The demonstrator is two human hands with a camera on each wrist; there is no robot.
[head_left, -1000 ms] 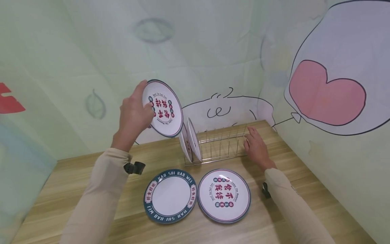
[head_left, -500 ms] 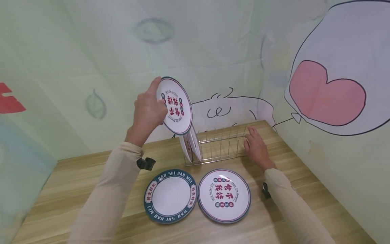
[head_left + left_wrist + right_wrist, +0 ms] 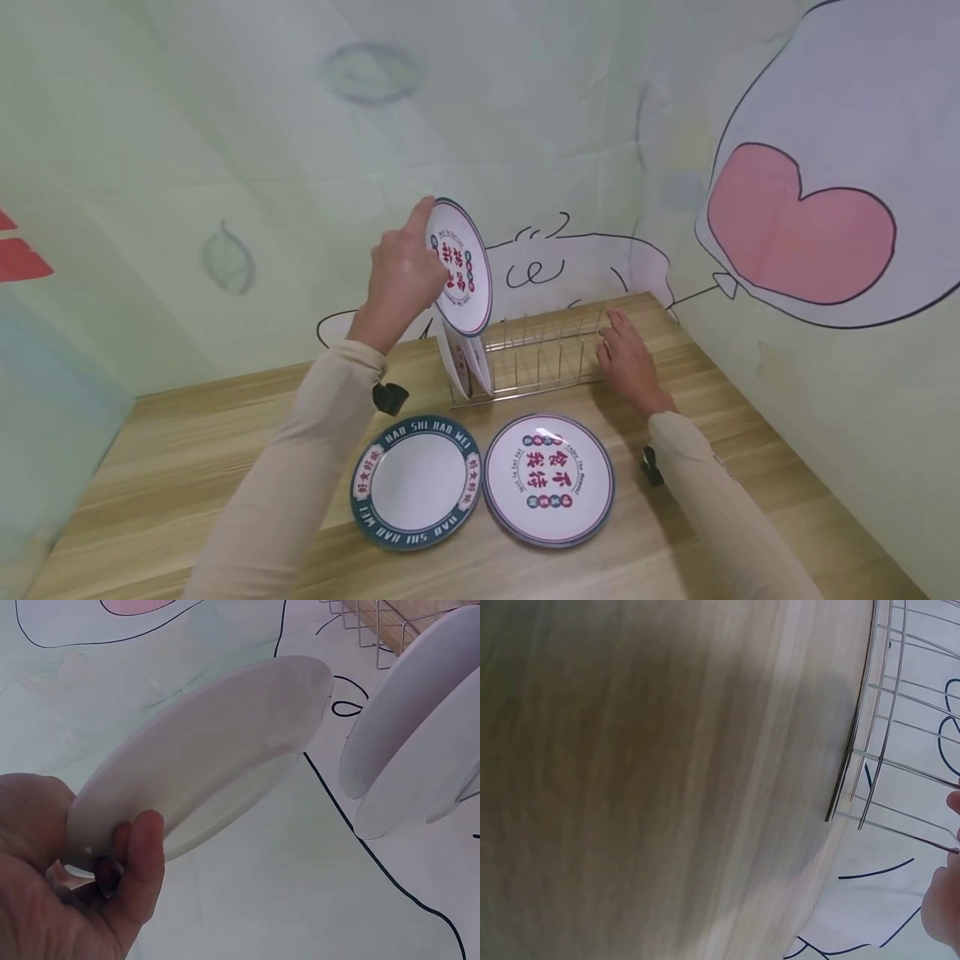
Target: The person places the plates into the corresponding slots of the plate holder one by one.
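Observation:
My left hand (image 3: 405,283) grips a white plate (image 3: 476,307) by its left edge, tilted up above the left end of the wire dish rack (image 3: 536,392). In the left wrist view, the fingers curl round the rim of the held plate (image 3: 202,750), its pale underside showing. Two plates (image 3: 456,367) stand on edge in the rack's left slots, partly hidden by the held one. At the rack's right end, my right hand (image 3: 630,362) pinches the end wire. Only its fingertips (image 3: 941,907) show in the right wrist view, beside the wire.
Two plates lie flat on the wooden table (image 3: 210,450) in front of the rack: one with a wide teal rim (image 3: 363,508), one white with red lettering (image 3: 551,529). Bare wire dividers (image 3: 560,364) stand right of the racked plates. A printed cloth wall (image 3: 247,167) rises behind.
My left hand has carried the plate to the right, from left of the rack to over its left end, turning it more edge-on. The right hand stays at the rack's end.

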